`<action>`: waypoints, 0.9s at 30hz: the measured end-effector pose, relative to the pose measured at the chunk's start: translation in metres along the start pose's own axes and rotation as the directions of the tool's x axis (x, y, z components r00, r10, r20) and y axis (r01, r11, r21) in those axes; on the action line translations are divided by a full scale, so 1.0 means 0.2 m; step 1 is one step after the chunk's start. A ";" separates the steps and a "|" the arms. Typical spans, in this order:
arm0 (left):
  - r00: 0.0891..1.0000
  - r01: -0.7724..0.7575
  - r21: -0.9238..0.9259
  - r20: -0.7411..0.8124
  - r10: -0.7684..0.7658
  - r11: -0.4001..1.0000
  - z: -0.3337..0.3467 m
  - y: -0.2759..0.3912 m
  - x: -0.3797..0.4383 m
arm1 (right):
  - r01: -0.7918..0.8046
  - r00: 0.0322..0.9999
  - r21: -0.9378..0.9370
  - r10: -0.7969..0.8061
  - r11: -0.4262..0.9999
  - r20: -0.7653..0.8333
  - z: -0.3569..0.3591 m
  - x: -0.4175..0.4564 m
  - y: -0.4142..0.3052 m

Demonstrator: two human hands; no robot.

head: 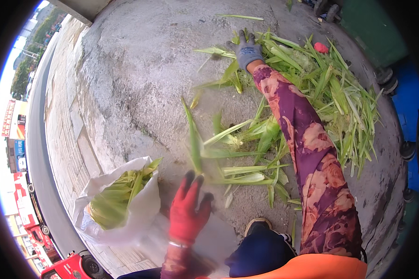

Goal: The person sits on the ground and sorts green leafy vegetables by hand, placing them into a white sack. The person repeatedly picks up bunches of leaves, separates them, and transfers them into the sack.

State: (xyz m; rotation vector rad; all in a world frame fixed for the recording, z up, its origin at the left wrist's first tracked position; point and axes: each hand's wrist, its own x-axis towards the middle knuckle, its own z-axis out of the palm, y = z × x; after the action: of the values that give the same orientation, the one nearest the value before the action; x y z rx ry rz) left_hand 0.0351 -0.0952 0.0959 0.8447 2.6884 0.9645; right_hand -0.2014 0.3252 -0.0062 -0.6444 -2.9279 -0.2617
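Green corn husks [321,83] lie in a large loose heap on the rough ground, with more strewn towards my feet. My right hand [248,50], in a grey glove, reaches far out and rests with fingers spread at the heap's upper left edge; whether it grips any husk is not clear. Nearer to me, my left hand [190,209], in a red glove with dark fingertips, is over the ground with its fingers apart and nothing seen in it. A long husk [192,137] lies just beyond its fingertips. Left of this hand stands a white sack [148,205], its mouth wide, holding husks [113,202].
A crumpled red object [321,47] lies on the heap. Along the right are a green wheeled bin [372,31] and blue wheeled bins [410,97]. My shoe [258,223] is near the scattered husks. Paving, a road [42,153] and a red vehicle [70,266] are on the left.
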 end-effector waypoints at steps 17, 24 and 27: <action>0.965 -0.245 -0.512 -0.053 0.255 0.823 0.58 -0.45 0.47 | -0.472 0.849 0.681 -0.498 -0.560 0.178 -0.21 -1.55 -0.04; 0.991 -0.092 -0.522 -0.132 0.026 0.848 0.59 -0.19 0.29 | -0.312 0.950 0.833 -0.142 -0.457 0.278 -0.29 -1.63 -0.31; 0.814 0.308 -0.871 0.035 -0.579 0.382 0.61 -0.09 0.28 | -0.196 0.981 0.980 0.001 -0.041 0.196 -0.32 -1.65 -0.33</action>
State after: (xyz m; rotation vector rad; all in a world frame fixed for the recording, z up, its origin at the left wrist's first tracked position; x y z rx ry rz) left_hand 0.0217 -0.0091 -0.0086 -0.2750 1.9029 2.0464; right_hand 0.0721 0.1202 -0.0072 -0.5055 -2.0830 1.8973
